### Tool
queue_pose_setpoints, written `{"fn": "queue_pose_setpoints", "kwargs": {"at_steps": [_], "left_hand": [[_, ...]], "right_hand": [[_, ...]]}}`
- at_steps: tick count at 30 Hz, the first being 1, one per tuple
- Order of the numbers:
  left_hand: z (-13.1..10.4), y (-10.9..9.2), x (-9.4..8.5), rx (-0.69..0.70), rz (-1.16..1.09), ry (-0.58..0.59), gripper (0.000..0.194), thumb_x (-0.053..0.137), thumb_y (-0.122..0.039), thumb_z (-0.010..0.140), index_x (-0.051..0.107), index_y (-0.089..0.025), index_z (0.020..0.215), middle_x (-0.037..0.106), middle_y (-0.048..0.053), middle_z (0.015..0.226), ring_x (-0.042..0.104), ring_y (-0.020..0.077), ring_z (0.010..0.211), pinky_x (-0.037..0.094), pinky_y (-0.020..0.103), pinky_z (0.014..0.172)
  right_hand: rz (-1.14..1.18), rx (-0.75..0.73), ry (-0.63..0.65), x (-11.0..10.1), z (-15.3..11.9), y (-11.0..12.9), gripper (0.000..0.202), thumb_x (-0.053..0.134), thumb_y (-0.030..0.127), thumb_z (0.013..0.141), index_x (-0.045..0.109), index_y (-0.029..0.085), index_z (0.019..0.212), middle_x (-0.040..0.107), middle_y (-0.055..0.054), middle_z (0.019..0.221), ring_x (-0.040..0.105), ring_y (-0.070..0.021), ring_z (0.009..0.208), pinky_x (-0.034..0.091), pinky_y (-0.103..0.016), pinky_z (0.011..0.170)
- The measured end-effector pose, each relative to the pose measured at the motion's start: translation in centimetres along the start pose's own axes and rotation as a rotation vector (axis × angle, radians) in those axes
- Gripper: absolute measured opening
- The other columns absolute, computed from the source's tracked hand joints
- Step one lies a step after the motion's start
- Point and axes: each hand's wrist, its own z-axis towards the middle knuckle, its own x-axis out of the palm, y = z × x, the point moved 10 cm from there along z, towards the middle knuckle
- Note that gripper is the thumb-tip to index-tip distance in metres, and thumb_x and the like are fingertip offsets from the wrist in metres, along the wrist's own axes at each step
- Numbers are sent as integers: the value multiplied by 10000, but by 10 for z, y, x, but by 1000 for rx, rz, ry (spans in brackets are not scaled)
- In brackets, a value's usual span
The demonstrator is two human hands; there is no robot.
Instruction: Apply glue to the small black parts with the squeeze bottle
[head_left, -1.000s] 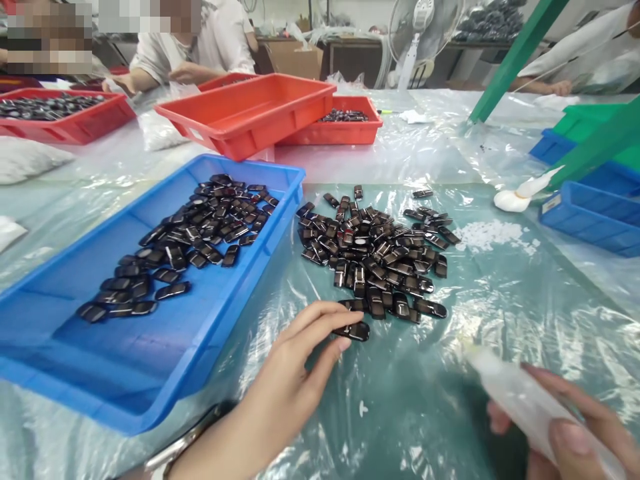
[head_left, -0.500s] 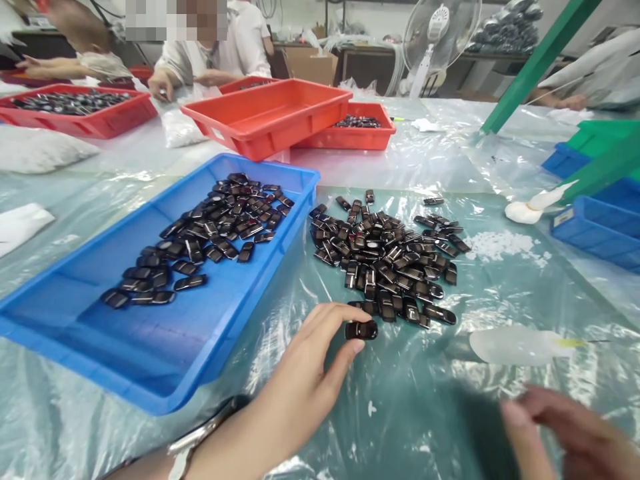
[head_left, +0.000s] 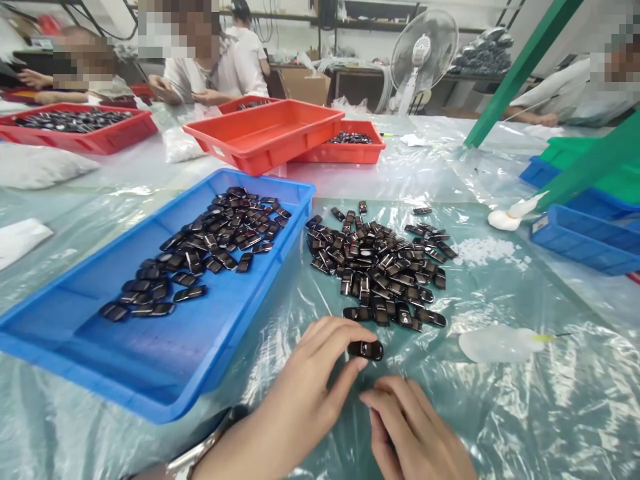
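Between the thumb and forefinger of my left hand (head_left: pixel 320 380) is a small glossy black car-shaped piece (head_left: pixel 367 350), held just above the table. My right hand (head_left: pixel 413 427) is close by, lower and to the right, its fingers curled together; whatever they hold, if anything, is hidden. Beyond both hands lies a loose pile of the same black pieces (head_left: pixel 375 260) on the plastic-covered table. More of these pieces rest in a blue tray (head_left: pixel 200 373) on the left. A translucent squeeze bottle (head_left: pixel 495 344) with a yellow needle tip lies to the right of my hands.
White flakes (head_left: pixel 487 252) are scattered right of the pile. Farther right are a white wrapped object (head_left: pixel 505 219), a blue bin (head_left: pixel 590 243) and a slanted green post (head_left: pixel 520 77). Red trays (head_left: pixel 265 137) stand across the table, where other people work. A fan (head_left: pixel 421 53) is behind.
My right hand has moved in from the lower right, toward my left hand, and its fingers have curled together. The left hand keeps hold of the black piece. The view has tilted slightly up and right.
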Motion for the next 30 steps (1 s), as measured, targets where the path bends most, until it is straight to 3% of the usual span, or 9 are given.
{"fn": "queue_pose_setpoints", "kwargs": {"at_steps": [5,11,17,21,26,30], "left_hand": [[0,-4,-2,48,-9,-24,269,484,-100,1028,535,-291,1210,624,7,1135,575,194,1074,471,342,906],[-2,-15,4,122,-14,43,257,500,-105,1038,544,-265,1234,627,19,1172,561,186,1100,454,320,925],[-7,-26,7,215,25,59,251,509,-94,1039,552,-231,1246,638,23,1181,559,173,1095,437,308,944],[-9,-36,3,305,103,-1,232,518,-87,1034,574,-174,1242,677,46,1154,586,182,1038,456,312,900],[-14,-56,-3,491,232,-127,231,420,-115,1071,610,-124,1203,729,86,1096,627,209,1009,488,342,870],[-27,-68,-1,533,451,-75,343,310,-151,1092,612,-143,1254,756,73,1164,650,213,1107,506,351,964]], "right_hand": [[261,74,38,1,8,-14,224,506,78,913,633,261,926,641,-23,880,583,-192,716,425,-270,578],[840,472,29,-14,16,-52,156,517,342,1025,590,290,897,560,26,822,546,-114,604,488,-229,570],[1221,706,78,4,11,-51,213,687,456,926,678,277,813,475,37,706,497,-96,598,461,-198,587],[1344,759,78,14,5,-50,182,713,440,912,690,278,831,466,39,695,490,-98,615,463,-191,593],[1490,756,110,22,3,-47,162,720,425,899,707,305,1006,598,-5,856,617,-154,729,534,-255,608],[1432,674,96,20,5,-41,253,698,506,890,706,311,1051,625,-30,860,643,-184,712,565,-290,587]]}}
